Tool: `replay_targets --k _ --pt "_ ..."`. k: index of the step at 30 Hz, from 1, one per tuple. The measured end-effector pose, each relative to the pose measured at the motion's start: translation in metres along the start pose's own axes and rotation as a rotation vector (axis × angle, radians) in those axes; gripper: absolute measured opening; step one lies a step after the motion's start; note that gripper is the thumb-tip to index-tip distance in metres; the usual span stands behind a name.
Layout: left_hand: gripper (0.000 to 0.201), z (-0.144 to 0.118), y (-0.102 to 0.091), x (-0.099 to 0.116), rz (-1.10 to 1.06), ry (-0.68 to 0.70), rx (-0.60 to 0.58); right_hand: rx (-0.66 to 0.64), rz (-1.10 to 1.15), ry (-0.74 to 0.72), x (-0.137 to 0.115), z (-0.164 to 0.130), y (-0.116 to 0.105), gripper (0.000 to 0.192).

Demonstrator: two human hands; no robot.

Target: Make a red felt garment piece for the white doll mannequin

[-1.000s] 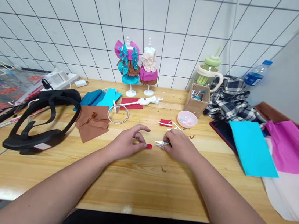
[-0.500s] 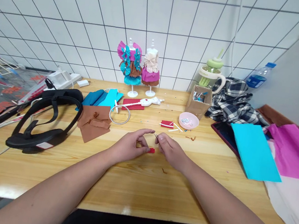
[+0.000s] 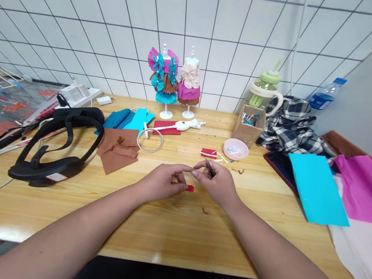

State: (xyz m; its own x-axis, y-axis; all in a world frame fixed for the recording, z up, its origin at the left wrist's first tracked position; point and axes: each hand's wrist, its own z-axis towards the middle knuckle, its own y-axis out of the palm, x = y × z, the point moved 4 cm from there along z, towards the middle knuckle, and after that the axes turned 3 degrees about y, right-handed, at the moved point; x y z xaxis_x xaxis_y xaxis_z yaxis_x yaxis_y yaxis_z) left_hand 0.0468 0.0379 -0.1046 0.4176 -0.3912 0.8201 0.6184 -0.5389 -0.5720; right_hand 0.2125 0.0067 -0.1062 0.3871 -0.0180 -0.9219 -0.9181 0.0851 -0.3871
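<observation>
My left hand (image 3: 161, 182) is over the middle of the table, its thumb and curled fingers pinching a small folded piece of red crepe paper (image 3: 190, 188). The left index finger stretches out to the right, its tip meeting the right thumb and fingertips. In my right hand (image 3: 219, 185) lies a pair of dark tweezers (image 3: 210, 168), tucked between the fingers and pointing up and away. Anything tiny between the touching fingertips is too small to make out. Just beyond the hands lies a red paper rectangle (image 3: 209, 153) with white strips.
Behind stand two small mannequins (image 3: 168, 84) in paper dresses. A white glue gun (image 3: 188, 125), a pink bowl (image 3: 236, 150) with small beads and a cardboard box (image 3: 249, 125) lie nearer. Brown paper (image 3: 118, 153) and a black headset (image 3: 57, 144) are left, blue paper (image 3: 319, 188) right.
The tweezers have swung from pointing left at the left index fingertip to pointing up and away. My right thumb and fingertips now touch that index finger.
</observation>
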Motion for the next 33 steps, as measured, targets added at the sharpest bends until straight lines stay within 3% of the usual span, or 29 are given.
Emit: replay_targets --k 4,9,15,33 --pt "0.044 0.000 0.001 0.002 0.004 0.006 -0.032 0.034 0.013 0.009 0.003 0.001 0.001 0.033" --pt "0.047 0.000 0.002 0.000 -0.023 0.005 -0.042 0.026 -0.014 -0.003 0.000 0.001 0.001 0.016" --pt "0.065 0.000 0.002 -0.004 -0.095 -0.055 -0.027 0.045 0.024 -0.035 -0.003 0.002 -0.006 0.018" --pt "0.046 -0.001 -0.003 0.003 -0.064 0.029 -0.013 0.050 -0.002 -0.010 -0.001 0.003 -0.005 0.020"
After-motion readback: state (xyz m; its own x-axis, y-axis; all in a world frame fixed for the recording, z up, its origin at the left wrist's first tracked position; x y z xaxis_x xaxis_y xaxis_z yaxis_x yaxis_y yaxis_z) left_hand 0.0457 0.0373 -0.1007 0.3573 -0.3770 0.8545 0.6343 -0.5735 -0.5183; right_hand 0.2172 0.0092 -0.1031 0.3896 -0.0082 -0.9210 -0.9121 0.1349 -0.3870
